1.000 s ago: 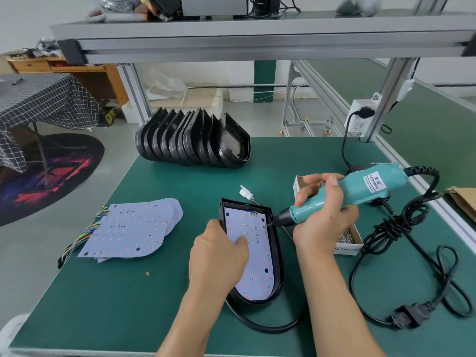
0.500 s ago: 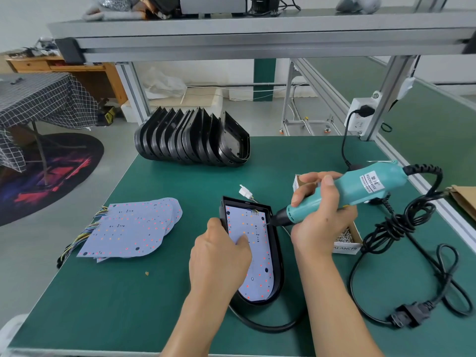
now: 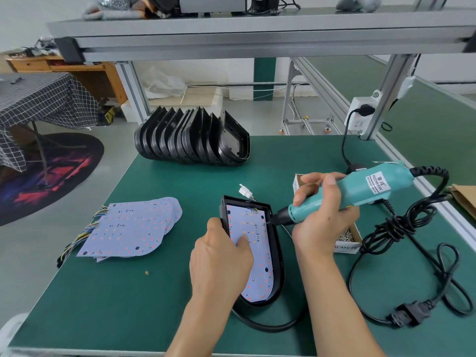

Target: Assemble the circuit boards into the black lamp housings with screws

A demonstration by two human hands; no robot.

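A circuit board (image 3: 253, 249) sits inside a black lamp housing (image 3: 277, 256) on the green tabletop (image 3: 108, 300), where the left hand (image 3: 221, 261) grips the housing's edge and presses a finger on the board. The right hand (image 3: 323, 215) is wrapped around a teal electric screwdriver (image 3: 360, 193), its bit at a hole near the board's right edge; a screw appears to be going in. Next comes the remaining holes, likely fed from the screw box (image 3: 346, 239). The screw itself is too small to make out.
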